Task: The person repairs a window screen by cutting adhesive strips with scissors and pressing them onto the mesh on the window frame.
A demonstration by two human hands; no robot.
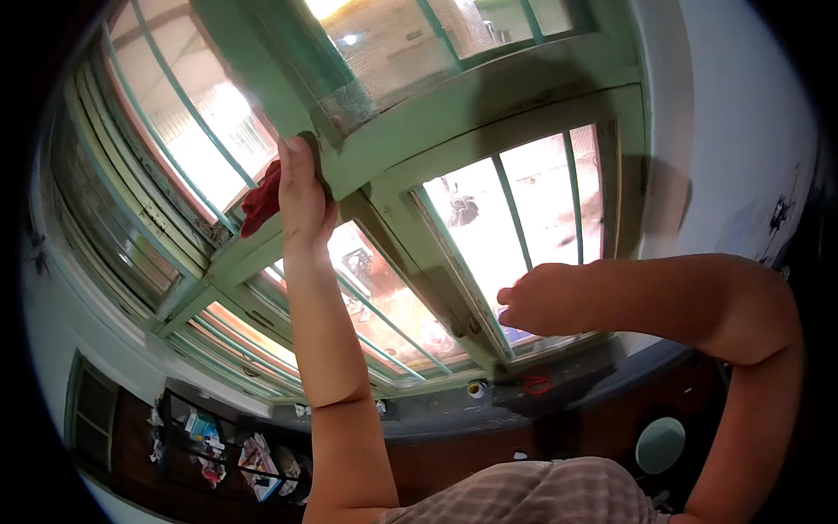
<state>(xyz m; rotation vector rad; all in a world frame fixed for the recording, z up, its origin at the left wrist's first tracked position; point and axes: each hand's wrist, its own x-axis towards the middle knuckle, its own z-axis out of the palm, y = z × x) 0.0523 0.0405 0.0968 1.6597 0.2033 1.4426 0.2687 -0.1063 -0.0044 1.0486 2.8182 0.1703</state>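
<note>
My left hand (304, 190) is raised against the edge of the green wooden window frame (384, 157). A dark red cloth (262, 201) is bunched in it and sticks out on the left side, beside the bars. My right hand (546, 299) is curled closed in front of the lower right pane, near its green bars (511, 210). Whatever its fingers may hold is hidden. A small bluish patch shows just below them, and I cannot tell whether it is in the hand or behind the glass.
On the dark sill below stand a small white-and-yellow roll (476, 389) and a red ring-shaped thing (536, 381). A round pale-green stool top (660, 445) is at lower right. A black rack (231, 437) with papers stands at lower left. An open window panel (113, 218) juts at left.
</note>
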